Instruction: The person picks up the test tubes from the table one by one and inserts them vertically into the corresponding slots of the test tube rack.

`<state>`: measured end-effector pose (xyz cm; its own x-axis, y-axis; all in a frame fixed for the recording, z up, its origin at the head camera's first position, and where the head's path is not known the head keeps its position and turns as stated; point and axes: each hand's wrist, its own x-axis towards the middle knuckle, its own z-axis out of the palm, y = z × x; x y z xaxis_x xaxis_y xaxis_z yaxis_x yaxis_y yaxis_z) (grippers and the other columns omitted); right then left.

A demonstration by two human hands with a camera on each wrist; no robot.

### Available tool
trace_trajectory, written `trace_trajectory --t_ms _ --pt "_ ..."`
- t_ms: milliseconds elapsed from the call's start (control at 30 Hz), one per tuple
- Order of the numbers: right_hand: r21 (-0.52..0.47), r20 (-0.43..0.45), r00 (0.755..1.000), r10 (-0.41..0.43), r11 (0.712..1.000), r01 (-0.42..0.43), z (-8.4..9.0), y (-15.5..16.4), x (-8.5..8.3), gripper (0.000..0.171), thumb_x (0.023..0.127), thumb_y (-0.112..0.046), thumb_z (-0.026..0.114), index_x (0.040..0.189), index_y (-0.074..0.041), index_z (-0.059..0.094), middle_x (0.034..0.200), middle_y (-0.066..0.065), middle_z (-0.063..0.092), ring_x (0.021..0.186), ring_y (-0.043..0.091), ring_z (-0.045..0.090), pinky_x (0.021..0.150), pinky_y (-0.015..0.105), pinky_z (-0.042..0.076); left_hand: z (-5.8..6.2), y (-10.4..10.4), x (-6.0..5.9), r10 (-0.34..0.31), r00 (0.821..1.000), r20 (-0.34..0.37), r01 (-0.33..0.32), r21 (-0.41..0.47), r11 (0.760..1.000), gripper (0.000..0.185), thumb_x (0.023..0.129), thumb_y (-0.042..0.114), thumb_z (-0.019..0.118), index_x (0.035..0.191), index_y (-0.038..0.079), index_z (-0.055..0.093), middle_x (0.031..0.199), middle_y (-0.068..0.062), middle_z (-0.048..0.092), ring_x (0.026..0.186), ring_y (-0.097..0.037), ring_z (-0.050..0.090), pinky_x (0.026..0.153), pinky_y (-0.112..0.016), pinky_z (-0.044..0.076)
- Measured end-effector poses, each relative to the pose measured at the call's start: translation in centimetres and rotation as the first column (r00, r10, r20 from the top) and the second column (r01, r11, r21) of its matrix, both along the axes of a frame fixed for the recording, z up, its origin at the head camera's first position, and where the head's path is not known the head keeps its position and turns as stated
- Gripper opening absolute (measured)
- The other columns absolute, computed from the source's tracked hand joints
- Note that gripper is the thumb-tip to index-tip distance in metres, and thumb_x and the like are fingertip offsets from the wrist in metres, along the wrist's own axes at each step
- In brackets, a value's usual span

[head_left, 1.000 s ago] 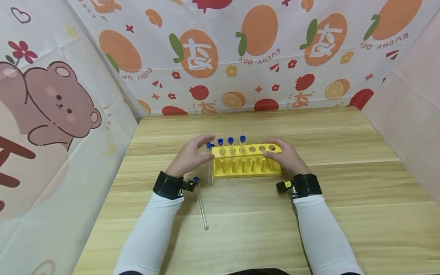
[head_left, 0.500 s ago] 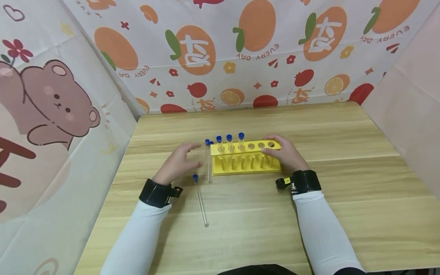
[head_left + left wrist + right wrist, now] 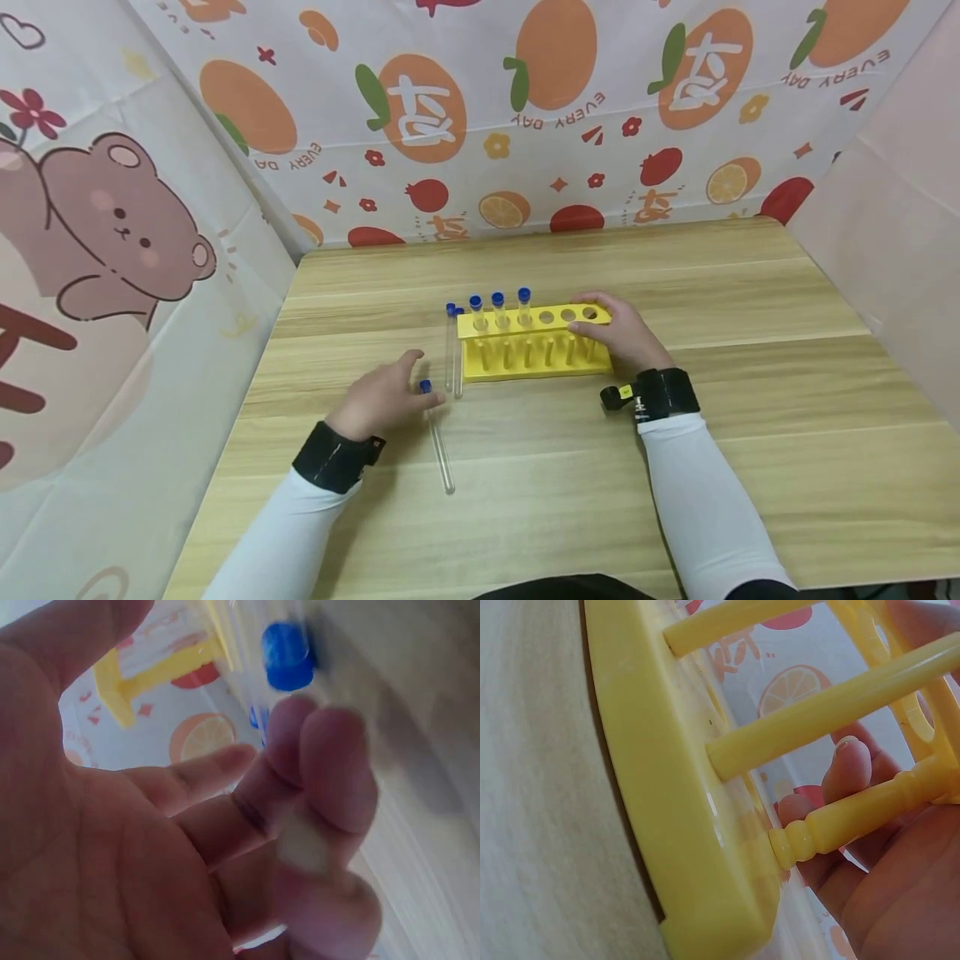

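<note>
Left hand lies relaxed, fingertips at the loose tube's blue cap, while right hand grips the yellow rack.

My left fingers blur beside the blue-capped clear tube; my right fingers hide behind the yellow plastic rack.

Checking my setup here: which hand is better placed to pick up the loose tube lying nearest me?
Probably left: the left hand sits beside that tube, while the right hand holds the yellow rack.

Left hand loosely curled (palm down); right hand gripping.
</note>
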<state>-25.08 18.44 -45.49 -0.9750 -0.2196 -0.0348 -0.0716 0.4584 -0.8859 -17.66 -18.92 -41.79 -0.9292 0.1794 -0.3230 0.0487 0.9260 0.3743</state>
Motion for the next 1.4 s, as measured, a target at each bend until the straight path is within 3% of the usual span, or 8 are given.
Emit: trace_trajectory --t_ms 133,233,433,667,1100,1233,1400 --pt "0.005 -0.005 1.0 0.005 1.0 -0.005 0.0 0.0 -0.1 0.058 0.083 -0.051 0.074 0.132 -0.026 0.058 0.146 0.004 0.048 0.141 0.029 0.034 0.114 0.06 0.026 -0.3 0.6 0.9 -0.003 1.0 0.011 0.004 -0.037 0.999 0.098 0.083 0.06 0.069 0.152 0.004 0.028 0.089 -0.009 0.066 0.07 -0.02 0.058 0.057 -0.032 0.047" --pt "0.011 -0.007 1.0 0.005 1.0 -0.005 -0.1 0.0 -0.1 0.06 0.082 -0.053 0.074 0.133 -0.025 0.058 0.147 0.005 0.048 0.142 0.03 0.034 0.114 0.061 0.026 -0.6 1.0 1.3 -0.002 1.0 0.015 0.002 -0.037 0.999 0.101 0.081 0.059 0.071 0.153 0.004 0.027 0.083 -0.009 0.063 0.065 -0.02 0.056 0.051 -0.029 0.04" --pt "0.004 -0.004 1.0 0.016 1.0 -0.016 -0.1 0.1 0.1 0.063 0.082 -0.055 0.074 0.134 -0.023 0.058 0.146 0.007 0.048 0.138 0.03 0.037 0.112 0.06 0.029 -1.0 1.4 2.0 -0.026 0.999 0.02 0.026 -0.041 0.999 0.099 0.081 0.052 0.075 0.151 0.0 0.028 0.079 -0.007 0.06 0.064 -0.02 0.055 0.05 -0.03 0.038" --pt "-0.012 0.013 1.0 0.013 1.0 -0.013 0.0 -0.1 0.3 0.06 0.081 -0.055 0.074 0.131 -0.025 0.058 0.142 0.005 0.049 0.126 0.028 0.044 0.106 0.051 0.036 -1.3 1.6 2.3 -0.044 0.999 -0.029 0.042 -0.078 0.996 0.092 0.079 0.043 0.079 0.144 -0.007 0.037 0.075 -0.006 0.061 0.06 -0.018 0.056 0.05 -0.029 0.043" --pt "-0.022 0.023 1.0 0.014 1.0 -0.013 0.0 -0.1 0.2 0.062 0.081 -0.055 0.075 0.132 -0.025 0.058 0.143 0.006 0.049 0.124 0.028 0.044 0.104 0.048 0.037 -1.1 1.5 2.2 0.019 1.0 -0.018 -0.019 -0.012 1.0 0.056 0.073 0.026 0.08 0.114 -0.002 0.055 0.073 -0.008 0.059 0.058 -0.019 0.056 0.048 -0.03 0.044" --pt "-0.015 0.02 1.0 0.017 1.0 -0.016 0.0 -0.1 0.2 0.062 0.081 -0.055 0.074 0.132 -0.025 0.057 0.143 0.006 0.049 0.126 0.028 0.043 0.107 0.052 0.036 -0.9 1.4 2.2 0.034 0.999 -0.015 -0.034 0.004 0.999 0.056 0.073 0.024 0.08 0.115 -0.001 0.055 0.075 -0.008 0.06 0.059 -0.02 0.056 0.048 -0.03 0.045" --pt "-0.007 0.009 1.0 0.018 1.0 -0.018 0.0 0.0 0.3 0.061 0.082 -0.056 0.074 0.133 -0.026 0.057 0.145 0.006 0.047 0.131 0.029 0.041 0.109 0.055 0.033 0.3 1.7 1.9 0.039 0.999 -0.038 -0.038 0.032 0.999 0.065 0.077 0.022 0.074 0.132 0.0 0.047 0.08 -0.009 0.062 0.06 -0.02 0.056 0.049 -0.03 0.046"
